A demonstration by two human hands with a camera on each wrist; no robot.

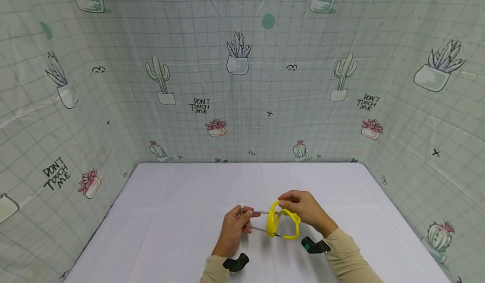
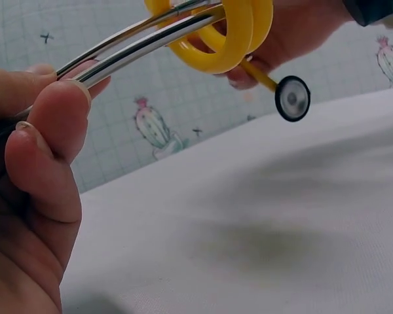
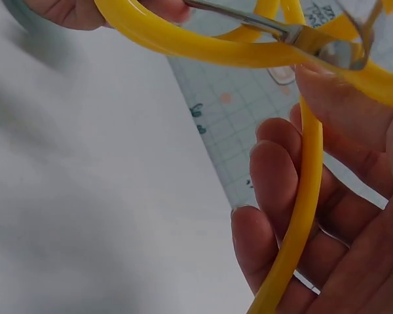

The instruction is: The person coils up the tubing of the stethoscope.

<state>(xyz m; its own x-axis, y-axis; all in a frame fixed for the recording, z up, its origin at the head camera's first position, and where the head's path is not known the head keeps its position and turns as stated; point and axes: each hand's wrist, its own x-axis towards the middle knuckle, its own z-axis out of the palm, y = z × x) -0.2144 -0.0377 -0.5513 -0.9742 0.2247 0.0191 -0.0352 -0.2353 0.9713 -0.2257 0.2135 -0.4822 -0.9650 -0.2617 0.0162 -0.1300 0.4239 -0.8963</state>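
Both hands hold a stethoscope above the table; its yellow tubing is looped around its metal ear tubes. My left hand pinches the ear tubes between thumb and fingers, near the end where a white ear tip shows. On the other side, my right hand grips the yellow tubing at the top of the coil. In the right wrist view a length of tubing runs down across the fingers, with the thumb near the metal joint. A round, black-rimmed chest piece hangs below the loops in the left wrist view.
A white cloth covers the table. Cloth walls printed with cacti and a grid stand behind it and at both sides. Black bands with devices, one on the left wrist and one on the right wrist, sit over beige sleeves.
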